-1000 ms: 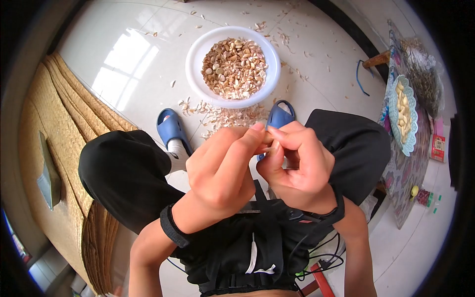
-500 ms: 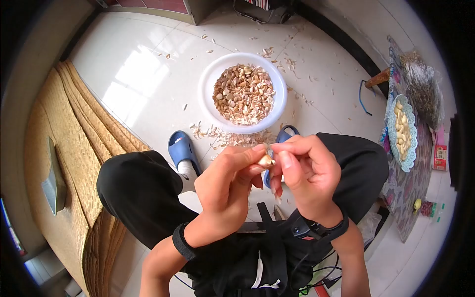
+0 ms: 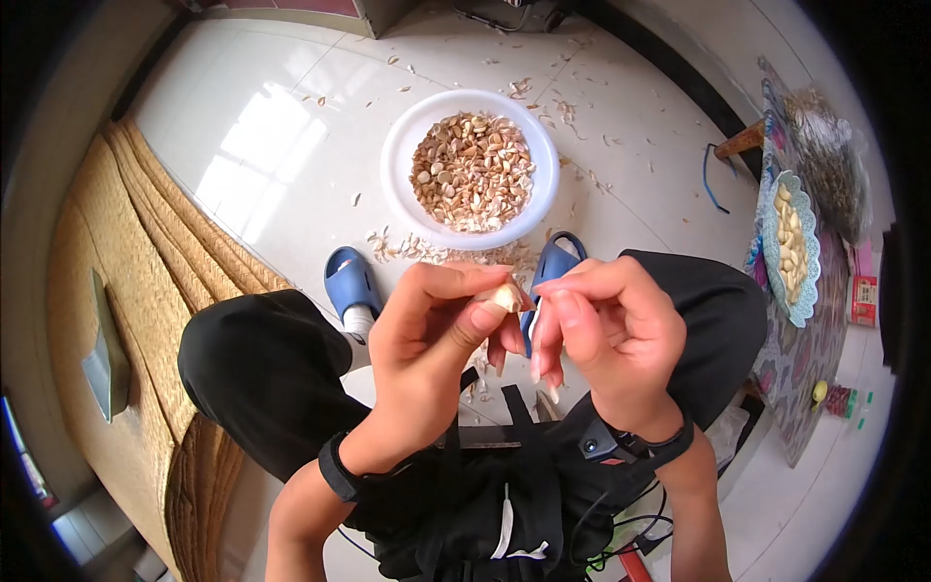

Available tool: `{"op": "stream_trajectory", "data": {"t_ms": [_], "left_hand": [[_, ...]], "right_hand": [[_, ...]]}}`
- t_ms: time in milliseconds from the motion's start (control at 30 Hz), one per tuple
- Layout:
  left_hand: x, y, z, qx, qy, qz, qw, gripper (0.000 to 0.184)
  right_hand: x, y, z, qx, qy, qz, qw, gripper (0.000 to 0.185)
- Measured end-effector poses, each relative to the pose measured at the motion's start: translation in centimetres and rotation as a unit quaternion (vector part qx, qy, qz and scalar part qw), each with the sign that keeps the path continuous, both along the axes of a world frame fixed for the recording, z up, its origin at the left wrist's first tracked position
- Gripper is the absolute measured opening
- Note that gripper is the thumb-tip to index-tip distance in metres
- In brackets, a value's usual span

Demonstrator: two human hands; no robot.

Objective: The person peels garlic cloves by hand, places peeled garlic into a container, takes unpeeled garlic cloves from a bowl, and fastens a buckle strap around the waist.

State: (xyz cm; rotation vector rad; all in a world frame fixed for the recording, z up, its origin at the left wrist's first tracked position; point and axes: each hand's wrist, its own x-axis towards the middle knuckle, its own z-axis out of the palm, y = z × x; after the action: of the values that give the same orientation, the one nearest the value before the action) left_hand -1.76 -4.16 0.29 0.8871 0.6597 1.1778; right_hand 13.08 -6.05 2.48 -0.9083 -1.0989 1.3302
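A pale garlic clove [image 3: 506, 297] is pinched between the thumb and fingers of my left hand [image 3: 427, 335]. Close beside it on the right, my right hand [image 3: 621, 335] has its thumb and index finger pressed together, and whatever they may hold is too small to make out. Beyond both hands, a white plastic basin [image 3: 396, 184] stands on the floor, holding many unpeeled cloves [image 3: 470, 175]. Loose skins [image 3: 436, 254] lie on the tiles by its near edge.
Blue slippers [image 3: 351, 281] are on my feet. Folded woven mats [image 3: 126, 339] lie at left with a grey tray-like object [image 3: 109, 359]. At right, a scalloped dish [image 3: 803, 296] of peeled cloves rests on a patterned cloth surface [image 3: 795, 388].
The view has shifted, so more of the far floor shows than at first. My hands have moved slightly apart, and the clove now shows pale in my left fingers.
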Motion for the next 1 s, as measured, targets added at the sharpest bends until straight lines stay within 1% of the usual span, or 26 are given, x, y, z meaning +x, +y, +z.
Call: {"op": "stream_trajectory", "data": {"t_ms": [33,100,133,200,233,300,400,533,600,800,900,1000], "left_hand": [[-0.4,0.3,0.0,-0.02,-0.044,-0.045,0.998,0.016],[-0.4,0.8,-0.2,-0.051,-0.135,-0.079,0.986,0.016],[-0.4,0.9,-0.4,-0.066,-0.179,-0.094,0.977,0.017],[-0.4,1.1,-0.9,-0.079,-0.214,-0.106,0.968,0.017],[-0.4,1.1,-1.0,-0.084,-0.231,-0.113,0.963,0.017],[-0.2,1.0,-0.5,-0.116,-0.226,-0.106,0.961,0.017],[-0.3,1.0,-0.5,-0.128,-0.216,-0.115,0.961,0.016],[-0.5,1.1,-0.2,-0.153,-0.204,-0.133,0.958,0.014],[-0.4,1.1,-0.1,-0.15,-0.195,-0.127,0.961,0.014],[-0.2,1.1,0.0,-0.149,-0.172,-0.11,0.968,0.015],[-0.2,1.1,0.0,-0.146,-0.165,-0.105,0.97,0.019],[-0.2,1.0,0.1,-0.122,-0.146,-0.085,0.978,0.023]], "right_hand": [[0.0,0.0,0.1,0.001,-0.01,-0.016,1.0,0.009],[-0.1,0.0,0.2,0.005,-0.031,-0.046,0.998,0.009],[0.0,0.0,0.2,0.015,-0.072,-0.062,0.995,0.01],[0.2,0.2,0.0,0.036,-0.155,-0.089,0.983,0.011],[0.4,0.4,-0.1,0.057,-0.181,-0.085,0.978,0.012],[0.6,0.7,-0.3,0.098,-0.233,-0.076,0.965,0.014],[0.7,0.6,-0.1,0.106,-0.234,-0.073,0.964,0.015],[0.3,0.5,-0.2,0.09,-0.198,-0.048,0.975,0.012],[0.1,0.3,0.1,0.064,-0.167,-0.043,0.983,0.011],[0.2,0.3,-0.1,0.043,-0.121,-0.027,0.991,0.01],[-0.3,0.4,-0.4,0.069,-0.101,-0.066,0.99,0.012],[0.2,0.6,0.4,0.045,-0.121,-0.002,0.992,0.016]]}}
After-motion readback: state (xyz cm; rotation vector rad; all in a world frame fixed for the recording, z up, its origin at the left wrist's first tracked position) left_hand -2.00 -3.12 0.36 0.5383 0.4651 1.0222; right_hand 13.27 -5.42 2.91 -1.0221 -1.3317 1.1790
